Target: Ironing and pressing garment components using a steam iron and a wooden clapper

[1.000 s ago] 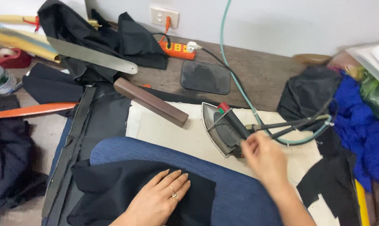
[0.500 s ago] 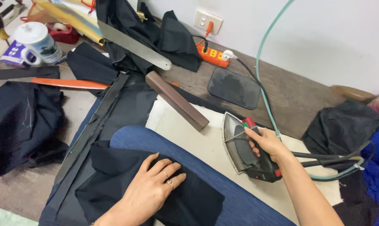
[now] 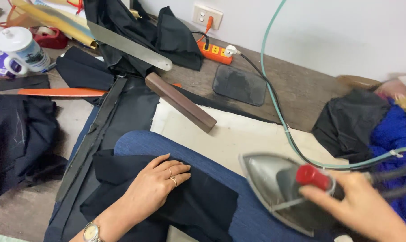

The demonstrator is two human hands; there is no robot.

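My right hand (image 3: 364, 210) is wrapped tight around the dark handle of the shiny grey metal iron with the red knob (image 3: 285, 190). A moment ago the iron sat farther back on the cream cloth pad (image 3: 238, 134), and now I have lifted it and brought it close, with its pointy tip aimed at the black piece of cloth (image 3: 203, 201). It looks blurry, so I think it is moving, and I think the pressing is about to start. My left hand (image 3: 156, 183) is open and flat, with the fingers spread, pushing down on that black cloth. It has stayed in about the same spot, keeping the cloth smooth on the rounded blue padded board (image 3: 176, 150). The black cloth lies just in front of me, between my two hands. A thin green hose (image 3: 274, 98) runs from the iron up the wall. Farther out lies a long brown wooden block (image 3: 180, 102), a flat dark grey mat (image 3: 239, 85), a long silver metal ruler (image 3: 129, 45), an orange power strip (image 3: 216, 53), and a white mug with a lid (image 3: 21, 50). A fuzzy blue pile (image 3: 393, 134) sits far to the right.
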